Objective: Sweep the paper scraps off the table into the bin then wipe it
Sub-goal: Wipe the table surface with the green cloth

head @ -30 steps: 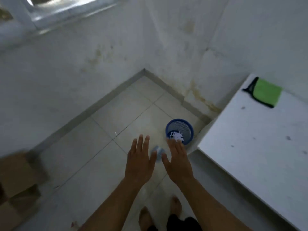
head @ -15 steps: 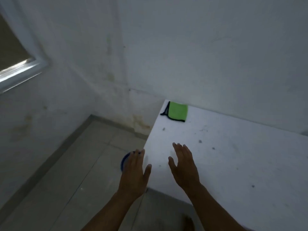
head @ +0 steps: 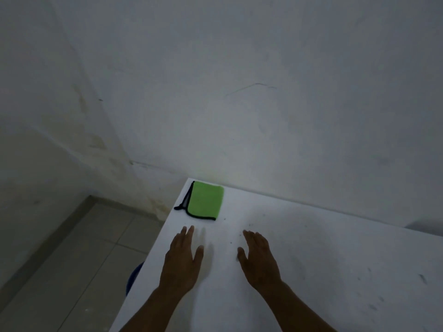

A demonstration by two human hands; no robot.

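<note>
A folded green cloth (head: 205,200) with black edging lies in the far left corner of the white table (head: 311,259). My left hand (head: 182,259) hovers over the table near its left edge, fingers straight, holding nothing. My right hand (head: 259,257) is beside it, also flat and empty. Both point toward the cloth and stop short of it. A sliver of the blue bin (head: 134,277) shows on the floor, mostly hidden by the table's left edge. Small dark specks dot the tabletop; no paper scraps are visible.
White walls stand right behind the table and to the left. Grey tiled floor (head: 72,259) lies on the left, below the table's edge.
My view has swung from the floor and bin up to the table. Both hands have moved from above the bin to over the tabletop, nearer the green cloth.
</note>
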